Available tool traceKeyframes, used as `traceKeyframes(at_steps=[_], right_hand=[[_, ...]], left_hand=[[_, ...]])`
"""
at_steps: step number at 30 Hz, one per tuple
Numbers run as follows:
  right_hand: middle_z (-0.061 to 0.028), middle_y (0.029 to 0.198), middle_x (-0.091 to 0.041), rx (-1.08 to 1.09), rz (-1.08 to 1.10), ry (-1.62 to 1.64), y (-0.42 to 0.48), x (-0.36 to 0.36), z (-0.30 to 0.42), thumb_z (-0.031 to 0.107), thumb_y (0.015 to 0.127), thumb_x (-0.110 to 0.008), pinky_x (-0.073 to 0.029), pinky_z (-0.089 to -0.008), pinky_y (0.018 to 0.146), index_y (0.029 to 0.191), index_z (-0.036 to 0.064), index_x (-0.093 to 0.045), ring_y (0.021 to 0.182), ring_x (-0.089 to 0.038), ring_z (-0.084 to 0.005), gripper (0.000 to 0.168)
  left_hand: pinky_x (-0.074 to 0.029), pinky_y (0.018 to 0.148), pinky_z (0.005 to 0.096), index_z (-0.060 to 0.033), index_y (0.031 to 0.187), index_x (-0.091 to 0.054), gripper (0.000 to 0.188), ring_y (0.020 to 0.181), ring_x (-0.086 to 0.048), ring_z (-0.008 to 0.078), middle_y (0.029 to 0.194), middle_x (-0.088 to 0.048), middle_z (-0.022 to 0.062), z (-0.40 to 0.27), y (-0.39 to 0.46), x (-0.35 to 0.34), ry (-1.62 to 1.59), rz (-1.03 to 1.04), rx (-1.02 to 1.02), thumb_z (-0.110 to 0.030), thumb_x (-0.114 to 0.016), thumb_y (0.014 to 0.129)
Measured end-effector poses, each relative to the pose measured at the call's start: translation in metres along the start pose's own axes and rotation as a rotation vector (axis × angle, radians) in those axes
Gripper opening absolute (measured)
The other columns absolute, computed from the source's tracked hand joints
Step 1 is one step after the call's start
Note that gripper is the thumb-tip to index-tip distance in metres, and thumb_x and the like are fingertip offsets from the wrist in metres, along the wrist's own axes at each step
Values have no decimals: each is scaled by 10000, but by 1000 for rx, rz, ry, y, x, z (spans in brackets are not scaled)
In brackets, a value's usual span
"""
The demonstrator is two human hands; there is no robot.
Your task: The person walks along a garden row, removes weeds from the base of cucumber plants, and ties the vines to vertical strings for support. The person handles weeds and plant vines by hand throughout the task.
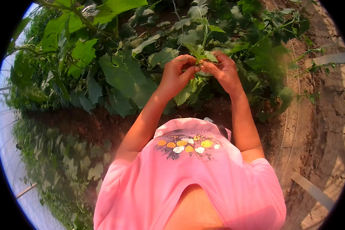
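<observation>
Both hands meet at a green climbing vine shoot (204,37), in front of a dense row of broad-leaved plants. My left hand (179,70) pinches the stem from the left, thumb and forefinger together just below a young leaf (197,51). From the right, my right hand (222,67) pinches at the same spot, its fingertips almost touching the left thumb. Leaves and fingers hide the exact point of grip. A thin string (181,26) hangs down among the leaves to the left of the shoot. Below the hands droops a paler green leaf cluster (193,86).
Large leaves (126,74) crowd the left, with a thick vine stem (83,18) crossing at upper left. Another plant row (66,164) stands at lower left. Cracked dry soil (327,115) with thin lines and a flat strip (313,188) runs along the right. Greenhouse film (5,138) curves at far left.
</observation>
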State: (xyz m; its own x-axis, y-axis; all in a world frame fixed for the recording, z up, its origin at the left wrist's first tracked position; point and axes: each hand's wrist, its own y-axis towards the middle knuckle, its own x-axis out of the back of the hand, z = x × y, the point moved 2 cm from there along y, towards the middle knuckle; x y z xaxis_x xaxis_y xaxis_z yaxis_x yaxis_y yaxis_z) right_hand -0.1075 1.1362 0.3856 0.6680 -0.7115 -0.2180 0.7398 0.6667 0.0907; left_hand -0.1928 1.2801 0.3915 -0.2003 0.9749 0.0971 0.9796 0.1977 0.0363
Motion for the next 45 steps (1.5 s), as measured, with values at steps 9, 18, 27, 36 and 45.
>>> traceKeyframes(at_steps=[9,18,27,36,45], right_hand=[[-53,826,-638,173,-337,-25,-9,5,10,207,930,-524,-520,-256,645,952,10,-586,682,-616,-106,208],[-107,1035,-604,549,-161,-366,3,-1,106,309,843,-659,-444,-309,898,1189,1,-513,974,-587,-168,486],[16,667,-435,226,606,961,-9,-24,85,267,957,-480,-221,-179,398,1109,36,-497,442,-321,0,277],[81,681,-454,-75,140,148,-21,-20,11,207,928,-553,-275,-159,487,921,76,-592,559,-360,0,137],[23,801,-568,201,-66,-531,-17,-3,8,138,864,-629,-434,-227,626,1009,44,-618,692,-518,-87,174]], left_hand=[[-482,625,223,44,946,-572,118,746,-552,101,845,-520,52,-11,-13,1,370,-31,-210,-13,-600,846],[-504,602,252,23,939,-581,122,738,-591,186,883,-565,96,-1,-18,5,469,-39,-308,-8,-608,823],[-498,624,243,-4,932,-591,97,741,-606,106,850,-622,42,36,-2,33,56,-211,113,-61,-611,855],[-488,689,226,33,1023,-612,169,774,-583,90,928,-553,39,-54,19,10,164,11,-239,-1,-576,861],[-495,690,225,35,964,-625,158,804,-594,93,881,-568,33,-61,7,0,190,-62,-175,-90,-544,909]])
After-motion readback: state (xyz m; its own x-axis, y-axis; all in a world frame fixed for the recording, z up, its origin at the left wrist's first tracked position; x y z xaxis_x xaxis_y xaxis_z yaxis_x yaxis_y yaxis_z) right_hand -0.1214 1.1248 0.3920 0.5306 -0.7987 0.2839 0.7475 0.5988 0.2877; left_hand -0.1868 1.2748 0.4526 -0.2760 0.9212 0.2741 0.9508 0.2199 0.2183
